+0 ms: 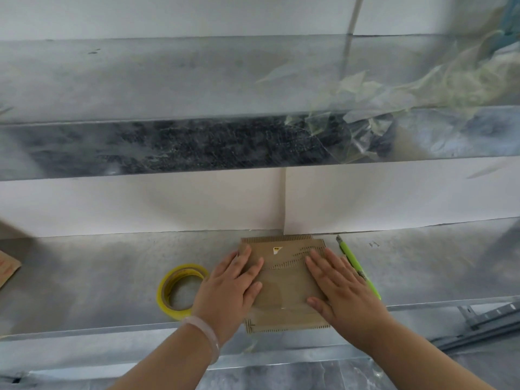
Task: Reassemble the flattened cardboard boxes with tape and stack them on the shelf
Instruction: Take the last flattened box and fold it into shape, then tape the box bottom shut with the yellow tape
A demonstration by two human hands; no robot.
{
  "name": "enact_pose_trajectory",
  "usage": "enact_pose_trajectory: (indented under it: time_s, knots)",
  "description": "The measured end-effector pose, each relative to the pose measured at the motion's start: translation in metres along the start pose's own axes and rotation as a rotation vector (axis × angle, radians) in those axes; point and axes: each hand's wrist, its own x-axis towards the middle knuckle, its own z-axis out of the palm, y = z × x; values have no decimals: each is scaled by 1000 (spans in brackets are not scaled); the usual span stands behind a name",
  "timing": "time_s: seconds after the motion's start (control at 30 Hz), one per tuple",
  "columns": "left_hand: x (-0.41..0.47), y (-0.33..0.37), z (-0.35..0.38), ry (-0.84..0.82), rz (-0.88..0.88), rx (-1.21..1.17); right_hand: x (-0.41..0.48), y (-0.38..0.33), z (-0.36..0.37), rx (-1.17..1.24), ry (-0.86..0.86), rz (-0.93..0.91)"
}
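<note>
Fingers (245,256) of left hand (228,288) straight, pressing flat box (284,280); right hand (343,285) same, gripping nothing; box under both palms, longer side seems to run along fingers; tape (168,301) just left of left hand, nearer it; knife (349,256) just right of right hand.

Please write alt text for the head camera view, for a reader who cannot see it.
The left hand and the right hand press flat on a brown cardboard piece lying on a metal shelf. A yellow tape roll lies to its left and a green utility knife to its right.
</note>
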Motion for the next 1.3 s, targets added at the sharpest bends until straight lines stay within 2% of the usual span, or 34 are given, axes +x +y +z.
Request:
enact_pose_trajectory:
  time_s: [0.1, 0.3, 0.33, 0.4, 0.47, 0.53, 0.63, 0.73, 0.8, 0.87, 0.93, 1.0, 1.17, 1.3]
  knots:
    - [-4, 1, -1, -28, 4, 17, -1, -1, 3, -48, 18, -64]
    - [-1, -6, -3, -121, 57, 68, 3, -7, 2, -140, -14, -12]
    - [-2, -7, -3, -128, 85, 15, 2, -8, 3, -145, -22, -1]
    - [-6, -13, -8, -182, 34, -161, 1, -9, 2, -144, -36, 5]
    - [-22, -23, -14, -108, -16, -177, 1, -8, 0, -149, -53, 0]
    - [-49, -44, -13, 21, -60, -22, 2, -8, 0, -139, -66, 10]
    - [-83, -82, -7, 68, -110, 123, 1, -9, 1, -125, -84, 24]
    - [-83, -99, -9, 111, -48, 80, 1, -9, 2, -125, -90, 28]
    - [-69, -89, -28, 125, -50, -113, 1, -10, 1, -130, -86, 33]
    - [-52, -65, -61, 155, -126, -415, 2, -10, 0, -136, -80, 34]
    - [-31, -32, -90, 105, -130, -716, 2, -12, -2, -132, -92, 44]
    - [-2, 0, -105, 17, -108, -870, 2, -13, -4, -113, -111, 57]
    - [49, 52, -92, -197, -68, -658, 3, -12, -5, -58, -163, 57]
    - [61, 55, -85, -224, -111, -601, 4, -12, -8, 40, -170, 47]
